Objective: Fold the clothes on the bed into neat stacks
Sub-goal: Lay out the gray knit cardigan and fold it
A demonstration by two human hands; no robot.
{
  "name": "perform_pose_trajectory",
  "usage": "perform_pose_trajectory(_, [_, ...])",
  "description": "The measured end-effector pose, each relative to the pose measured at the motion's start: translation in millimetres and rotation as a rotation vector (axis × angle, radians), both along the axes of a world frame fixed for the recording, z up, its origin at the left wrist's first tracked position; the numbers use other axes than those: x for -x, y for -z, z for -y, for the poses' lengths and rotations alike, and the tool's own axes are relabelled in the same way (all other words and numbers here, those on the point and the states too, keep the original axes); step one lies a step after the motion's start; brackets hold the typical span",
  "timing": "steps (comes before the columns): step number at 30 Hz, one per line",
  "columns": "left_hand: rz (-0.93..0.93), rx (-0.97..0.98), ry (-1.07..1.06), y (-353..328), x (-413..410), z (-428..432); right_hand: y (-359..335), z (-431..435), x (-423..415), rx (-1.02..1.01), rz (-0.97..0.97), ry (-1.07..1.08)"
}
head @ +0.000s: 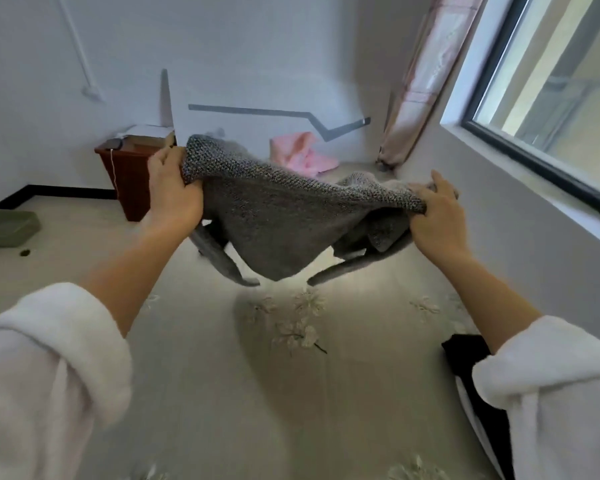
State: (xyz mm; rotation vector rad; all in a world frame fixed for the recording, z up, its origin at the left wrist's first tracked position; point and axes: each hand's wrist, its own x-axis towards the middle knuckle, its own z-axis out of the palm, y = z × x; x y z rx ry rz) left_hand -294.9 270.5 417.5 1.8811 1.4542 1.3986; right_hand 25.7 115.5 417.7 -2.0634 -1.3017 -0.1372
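Two hands hold one grey knitted sweater (278,223) by its upper edge: the left hand (174,188) curls round the higher corner and the right hand (437,216) pinches the lower one. The sweater hangs above the bed (222,393), its long axis running left to right and its sleeves dangling. It looks soft, limp and light, so the shoulders seem the best hold. A pink garment (298,154) lies farther up the bed.

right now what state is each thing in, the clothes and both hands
grey sweater: unfolded, held up above the bed, sleeves dangling
left hand: grips the sweater's left edge
right hand: grips its right edge
pink garment: crumpled, unfolded, at the bed's far end
black garment: lying on the bed, partly hidden by the white sleeve
curtain: pulled aside
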Motion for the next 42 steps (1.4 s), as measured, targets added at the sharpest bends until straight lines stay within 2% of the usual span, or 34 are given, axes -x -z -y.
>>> perform_pose_trajectory(6, [-0.222,0.023,0.087,117.8,36.3,67.1,96.2,38.9,4.1,0.283,0.085,-0.082])
perform_pose_trajectory(13, [-0.478,0.533,0.279,260.9,85.9,140.6,236.5,98.4,33.9,0.843,-0.062,-0.157])
perform_pose_trajectory(16, [-0.679,0.713,0.384,312.3,104.1,168.7,289.4,131.7,50.8,1.070,-0.095,-0.205])
perform_pose_trajectory(19, [-0.792,0.814,0.446,335.4,111.9,196.4,320.0,158.2,61.5,1.195,-0.073,-0.209])
perform_pose_trajectory(22, [-1.019,0.876,0.539,340.8,112.9,213.4,332.2,176.0,65.8,1.332,-0.097,-0.223])
perform_pose_trajectory(26, [-1.224,1.135,0.754,359.1,116.2,227.6,345.7,194.1,76.6,1.574,-0.183,-0.222])
perform_pose_trajectory(29, [-1.124,1.270,0.762,380.5,113.5,230.6,358.6,193.4,92.3,1.563,-0.278,-0.170])
perform_pose_trajectory(35, [-0.552,1.205,0.237,421.8,84.5,212.4,397.6,148.1,126.1,1.276,-0.511,-0.131])
perform_pose_trajectory(38, [-0.285,1.262,0.096,437.0,68.7,200.7,423.6,120.9,139.2,1.159,-0.467,-0.088])
perform_pose_trajectory(40, [-0.209,1.254,0.105,439.9,59.9,194.3,435.4,106.2,146.5,1.138,-0.417,-0.082])
perform_pose_trajectory(42, [-0.244,1.188,0.243,439.4,54.4,193.3,445.1,94.9,150.0,1.112,-0.425,-0.068])
